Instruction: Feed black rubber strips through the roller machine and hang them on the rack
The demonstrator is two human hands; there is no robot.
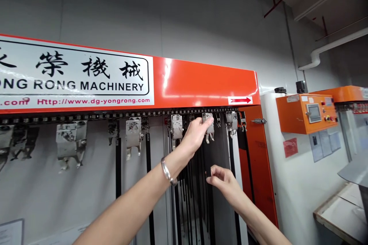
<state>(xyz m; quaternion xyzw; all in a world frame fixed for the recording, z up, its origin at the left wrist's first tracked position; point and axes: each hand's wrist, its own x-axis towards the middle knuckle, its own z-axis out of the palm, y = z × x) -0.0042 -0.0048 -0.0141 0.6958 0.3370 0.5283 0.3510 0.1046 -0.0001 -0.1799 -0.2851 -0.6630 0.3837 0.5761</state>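
My left hand (196, 134), with a silver bangle at the wrist, is closed on a metal clip (209, 134) that hangs from the chain under the orange rail. Its thumb presses on the clip's upper plate. Lower and to the right, my right hand (224, 181) pinches the top end of a black strap (211, 206) between thumb and fingers. This strap's end is below the clip and apart from its jaws. Another clip (232, 122) hangs just right of my left hand, and one more clip (176, 127) hangs to its left.
Above runs an orange machine housing (201, 80) with a red arrow pointing right. Its drive chain (94, 116) carries several clips, some holding black straps (118, 168). An orange control box (307, 113) stands to the right, above a pale-topped table (342, 214).
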